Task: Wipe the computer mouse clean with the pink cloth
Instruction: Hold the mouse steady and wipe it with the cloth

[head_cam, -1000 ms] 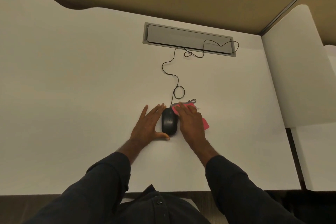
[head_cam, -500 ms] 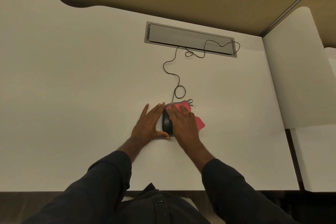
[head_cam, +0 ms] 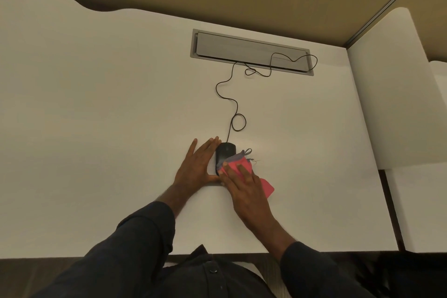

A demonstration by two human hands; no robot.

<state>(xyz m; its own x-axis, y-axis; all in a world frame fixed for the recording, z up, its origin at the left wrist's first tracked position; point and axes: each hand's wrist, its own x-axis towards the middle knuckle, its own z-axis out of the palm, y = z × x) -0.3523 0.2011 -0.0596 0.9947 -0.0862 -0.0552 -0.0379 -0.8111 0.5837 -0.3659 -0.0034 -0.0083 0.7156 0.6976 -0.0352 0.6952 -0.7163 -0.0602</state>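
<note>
Two hands flat and open: left hand (head_cam: 197,164) bracing black mouse (head_cam: 224,152), right hand (head_cam: 244,185) pressing pink cloth (head_cam: 238,164) onto it, on white bench (head_cam: 96,128).

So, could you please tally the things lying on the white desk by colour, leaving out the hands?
Black: 1, the black corded computer mouse
Pink: 1, the pink cloth with a grey edge
Grey: 1, the grey metal cable hatch set in the white desk
Total: 3
</note>
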